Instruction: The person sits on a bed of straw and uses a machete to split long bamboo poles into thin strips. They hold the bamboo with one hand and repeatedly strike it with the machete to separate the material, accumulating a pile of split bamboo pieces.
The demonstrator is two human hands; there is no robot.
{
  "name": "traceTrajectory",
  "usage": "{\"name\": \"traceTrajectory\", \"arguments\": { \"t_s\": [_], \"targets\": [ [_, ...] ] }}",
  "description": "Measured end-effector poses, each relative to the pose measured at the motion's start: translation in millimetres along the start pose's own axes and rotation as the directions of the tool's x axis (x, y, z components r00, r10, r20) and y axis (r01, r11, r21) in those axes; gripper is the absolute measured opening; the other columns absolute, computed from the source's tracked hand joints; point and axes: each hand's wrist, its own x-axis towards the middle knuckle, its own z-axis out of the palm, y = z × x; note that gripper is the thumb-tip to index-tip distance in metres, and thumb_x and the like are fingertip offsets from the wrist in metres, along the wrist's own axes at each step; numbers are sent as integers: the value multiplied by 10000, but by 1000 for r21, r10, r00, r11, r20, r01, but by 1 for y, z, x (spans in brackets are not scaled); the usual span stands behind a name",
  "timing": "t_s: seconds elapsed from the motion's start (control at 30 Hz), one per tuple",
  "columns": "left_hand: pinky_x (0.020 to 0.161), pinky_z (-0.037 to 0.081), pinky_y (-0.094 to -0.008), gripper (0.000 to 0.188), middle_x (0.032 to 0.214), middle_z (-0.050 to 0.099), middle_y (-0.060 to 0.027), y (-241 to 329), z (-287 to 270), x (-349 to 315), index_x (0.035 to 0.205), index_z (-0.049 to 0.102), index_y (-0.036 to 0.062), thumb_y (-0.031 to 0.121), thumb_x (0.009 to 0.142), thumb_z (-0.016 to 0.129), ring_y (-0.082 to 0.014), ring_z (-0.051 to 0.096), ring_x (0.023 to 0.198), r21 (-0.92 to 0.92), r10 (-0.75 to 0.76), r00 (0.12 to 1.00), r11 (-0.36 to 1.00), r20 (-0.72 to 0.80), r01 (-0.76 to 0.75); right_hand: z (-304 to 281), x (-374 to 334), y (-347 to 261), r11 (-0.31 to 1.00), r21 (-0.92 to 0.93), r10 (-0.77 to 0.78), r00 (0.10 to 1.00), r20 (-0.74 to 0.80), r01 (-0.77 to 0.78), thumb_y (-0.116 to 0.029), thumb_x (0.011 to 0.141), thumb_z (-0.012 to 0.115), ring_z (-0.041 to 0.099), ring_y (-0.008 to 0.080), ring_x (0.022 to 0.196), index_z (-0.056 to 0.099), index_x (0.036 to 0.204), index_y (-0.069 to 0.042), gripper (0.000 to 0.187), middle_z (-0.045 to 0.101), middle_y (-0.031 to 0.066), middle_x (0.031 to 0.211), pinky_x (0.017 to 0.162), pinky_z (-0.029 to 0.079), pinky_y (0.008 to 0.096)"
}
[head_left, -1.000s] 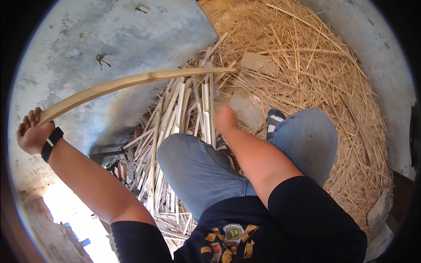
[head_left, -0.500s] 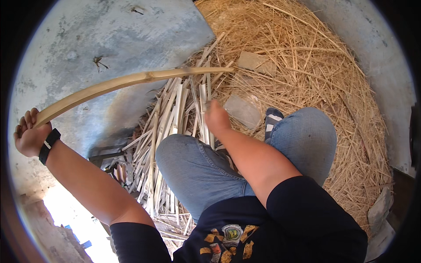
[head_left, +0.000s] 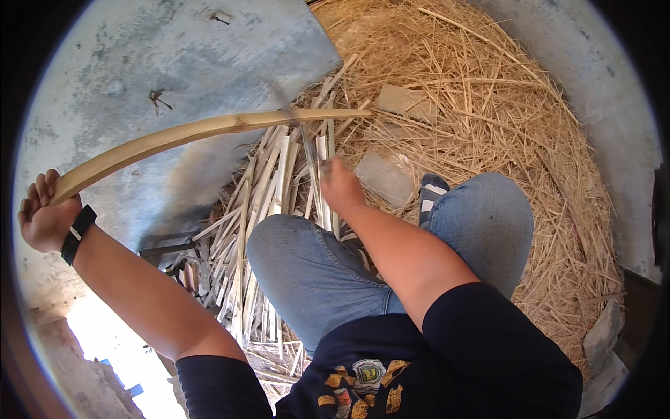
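Observation:
At the far left my left hand is closed round the near end of a long split bamboo strip. The strip appears curved, with a node along its length, and reaches right to a flat block in the straw. My right hand, in front of my knees, grips a knife with a long narrow blade. Its blade lies across the bamboo strip, right of the node, and its upper part is blurred. My fingers mostly hide the handle.
Beneath the strip lies a pile of split bamboo slats. Dry straw and shavings cover the floor to the right, around flat blocks. A grey-blue wall stands at the left, another wall at the right. My bent knees are close by.
My right hand has shifted slightly left with the knife, and the blade now shows more clearly across the bamboo strip. My left hand has barely moved.

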Motion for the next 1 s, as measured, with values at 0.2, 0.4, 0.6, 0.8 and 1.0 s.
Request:
{"name": "traceTrajectory", "arguments": {
  "t_s": [0.2, 0.4, 0.6, 0.8, 1.0],
  "targets": [
    [494, 275, -323, 146, 630, 279, -39, -1, -4, -1, 715, 338, 128, 170, 848, 377, -179, 271, 504, -15, 13, 998, 1000, 58, -12, 0, 30, 56, 871, 27, 492, 869, -52, -491, -173, 858, 640, 675, 412, 989, 515, 1249, 46, 465, 679, 278, 1060, 865, 541, 456],
    [492, 277, -325, 145, 641, 290, -44, -5, -5, 0, 716, 330, 121, 159, 845, 386, -180, 276, 503, -24, 10, 1000, 1000, 20, -10, -5, 7, 15, 915, -3, 403, 915, -27, -403, -191, 841, 659, 648, 423, 1069, 521, 1260, 38, 497, 651, 304, 1133, 916, 529, 457],
    [491, 278, -326, 150, 649, 296, -43, -9, -8, 0, 720, 321, 119, 163, 846, 390, -180, 280, 506, 32, 12, 999, 999, -33, -11, -11, 39, 33, 825, 77, 561, 828, 2, -560, -191, 831, 654, 640, 416, 1092, 523, 1276, 19, 509, 651, 290, 1146, 934, 522, 455],
    [488, 279, -326, 128, 658, 296, -45, -10, -25, 12, 744, 324, 118, 167, 849, 378, -178, 281, 512, 23, -1, 999, 1000, -34, 2, -6, 2, 4, 976, -86, 203, 979, -3, -202, -202, 865, 624, 663, 427, 993, 554, 1227, -6, 417, 687, 253, 1010, 874, 530, 472],
    [473, 271, -328, 107, 658, 295, -48, -17, -20, 18, 772, 333, 110, 155, 866, 357, -178, 271, 508, 36, 12, 998, 999, -59, -9, 15, 22, 82, 867, -176, 472, 882, -13, -466, -220, 844, 649, 660, 404, 1044, 569, 1223, -16, 438, 681, 251, 1072, 908, 528, 449]
  ]
}}
